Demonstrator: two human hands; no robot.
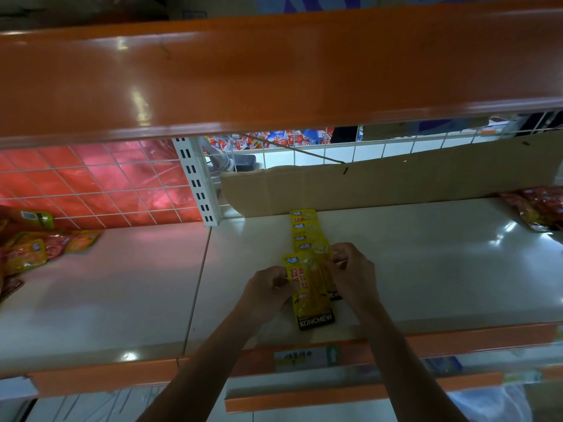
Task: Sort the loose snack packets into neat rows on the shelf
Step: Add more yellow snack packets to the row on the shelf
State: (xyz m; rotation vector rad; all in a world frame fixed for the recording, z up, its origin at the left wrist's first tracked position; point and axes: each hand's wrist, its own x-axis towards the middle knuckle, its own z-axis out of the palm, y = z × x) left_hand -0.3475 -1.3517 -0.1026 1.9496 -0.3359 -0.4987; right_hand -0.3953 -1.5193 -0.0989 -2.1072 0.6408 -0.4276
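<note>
Both hands were on the white shelf [426,263], right in the middle, working one yellow KONCHEW packet [310,295] between them. The left hand [268,287] had its fingers curled in, its grip pinching the packet's left edge about halfway down. The right hand [350,275] matched it on the other side, its grip narrow, fingertips closed on the packet's upper right edge. The packet lay flat with its black foot pointing at the shelf's front lip, a touch askew. Under it, a second packet [335,296] peeked out on the right, only a few letters showing beside the right wrist. Whether the right hand caught that one too, I couldn't tell.

Behind them ran a row of yellow packets [306,229], overlapped like tiles, running straight back until it met the cardboard sheet [396,184] standing along the rear. Off at the left end sat a loose heap of yellow and red packets [36,248] against the wire grid [122,184]. At the far right, red packets [539,208] were bunched near the cardboard. A white slotted upright [195,181] split the two bays, and a glossy orange upper shelf [274,71] hung over everything
</note>
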